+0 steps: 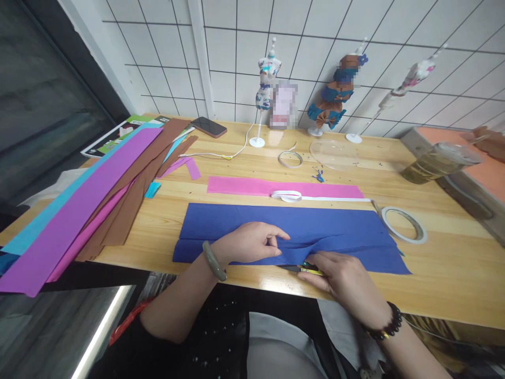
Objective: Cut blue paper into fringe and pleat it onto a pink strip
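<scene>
- Wood tabletop (252,287) against white tiled wall (221,47); along the back, beyond both sets of fingers, three small dress forms (268,87) (327,100) (414,79) on stands.
- Blue sheet (244,217) laid lengthwise under the fingers, rucked between left and right fingertips, ragged at the end past the right fingers.
- Left hand (252,243): on the sheet, index stretched out, thumb apart from it, remaining fingers curled. No visible pinch.
- Right hand (347,273): at the near edge of the sheet, fingers closed on a slim tool (311,271), yellow with a dark end pointing toward the left side. Mostly hidden; maybe scissors or a cutter, can't tell which.
- Just beyond the left fingertips: pink strip (240,186), white band (335,199) looped near the middle. Off past the right fingers: tape roll (404,225), lying flat.
- Farther beyond the fingers: thin ring (290,159), blue scraps (319,176). Well left of the left fingers: pile of coloured strips (90,205), phone (209,127) behind.
- Step in hand, by judgement: working the tool at the near edge of the sheet, with left fingers steadying. Actual cut not visible.
- Next move, by judgement: calls for the ruck smoothed flat, left fingertips clear of the dark end, light tension only. Main risk: snagging or tearing at the fold.
</scene>
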A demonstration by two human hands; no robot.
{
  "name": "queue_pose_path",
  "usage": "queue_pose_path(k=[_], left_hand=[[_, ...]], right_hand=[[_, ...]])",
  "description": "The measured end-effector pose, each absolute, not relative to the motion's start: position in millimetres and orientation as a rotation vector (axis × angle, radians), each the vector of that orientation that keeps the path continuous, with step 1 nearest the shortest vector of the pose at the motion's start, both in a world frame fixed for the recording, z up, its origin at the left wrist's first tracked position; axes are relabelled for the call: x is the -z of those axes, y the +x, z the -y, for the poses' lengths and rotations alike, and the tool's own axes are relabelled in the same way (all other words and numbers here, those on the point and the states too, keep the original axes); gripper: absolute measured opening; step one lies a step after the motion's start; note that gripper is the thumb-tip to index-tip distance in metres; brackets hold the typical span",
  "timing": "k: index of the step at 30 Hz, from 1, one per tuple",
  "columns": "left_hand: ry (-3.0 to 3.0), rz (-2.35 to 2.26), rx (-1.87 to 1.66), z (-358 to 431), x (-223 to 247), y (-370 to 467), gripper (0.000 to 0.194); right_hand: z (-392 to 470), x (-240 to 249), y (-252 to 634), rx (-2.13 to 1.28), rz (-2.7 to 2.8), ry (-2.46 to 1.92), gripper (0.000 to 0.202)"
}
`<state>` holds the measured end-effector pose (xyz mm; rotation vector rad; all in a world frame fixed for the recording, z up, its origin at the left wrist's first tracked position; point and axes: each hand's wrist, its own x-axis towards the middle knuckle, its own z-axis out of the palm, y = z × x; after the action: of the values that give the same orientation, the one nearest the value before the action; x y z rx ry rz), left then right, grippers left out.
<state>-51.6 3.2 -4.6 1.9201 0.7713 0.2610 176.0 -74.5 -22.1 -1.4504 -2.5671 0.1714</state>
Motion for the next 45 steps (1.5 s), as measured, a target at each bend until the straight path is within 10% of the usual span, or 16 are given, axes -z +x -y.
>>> queue_pose_path(k=[45], left_hand=[[1.924, -0.773, -0.249, -3.0, 3.8, -52.4, 0.039]], right_hand=[[71.4, 14.6, 160.1, -0.156, 2.577, -1.397, 0.041]])
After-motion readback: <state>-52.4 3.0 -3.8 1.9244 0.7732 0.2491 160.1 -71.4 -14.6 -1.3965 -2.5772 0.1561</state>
